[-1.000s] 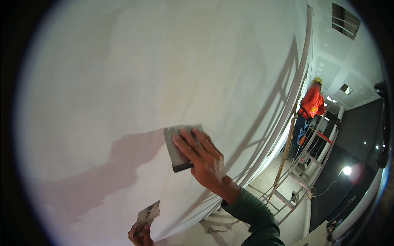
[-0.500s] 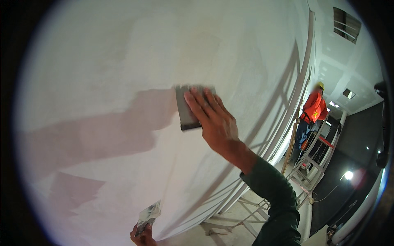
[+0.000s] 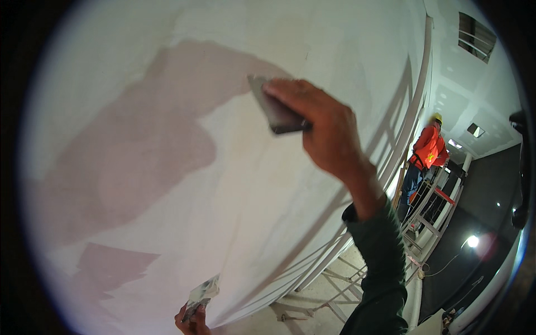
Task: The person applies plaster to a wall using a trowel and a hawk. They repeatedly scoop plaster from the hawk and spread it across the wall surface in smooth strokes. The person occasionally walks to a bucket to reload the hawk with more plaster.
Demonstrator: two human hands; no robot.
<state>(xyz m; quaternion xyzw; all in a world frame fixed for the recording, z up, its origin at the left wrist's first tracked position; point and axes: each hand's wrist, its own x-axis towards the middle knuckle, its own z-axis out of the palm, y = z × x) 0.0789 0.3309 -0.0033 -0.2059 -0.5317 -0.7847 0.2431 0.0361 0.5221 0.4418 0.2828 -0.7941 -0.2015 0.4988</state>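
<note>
My right hand (image 3: 329, 125) grips a broad grey filling blade (image 3: 279, 111), its far edge at or close to the white wall (image 3: 245, 184); the exact contact is hard to judge. The fingers are bent over the blade's right side, and the dark lower edge of the blade shows. Low in the view, my left hand (image 3: 194, 321) is closed on a putty knife (image 3: 204, 290) whose blade is smeared with whitish paste. It stays close to the wall's lower part.
Off to the right, a person in an orange vest and yellow helmet (image 3: 429, 148) is up by a metal scaffold (image 3: 427, 223). A bright lamp (image 3: 473, 241) stands before a dark wall. A long pale pipe-like edge (image 3: 416, 106) borders the wall. Shadows fall across the wall.
My right hand has moved up and to the right, tilting the blade away from lying flat against the wall. Its shadow has grown and risen. My left hand has hardly moved.
</note>
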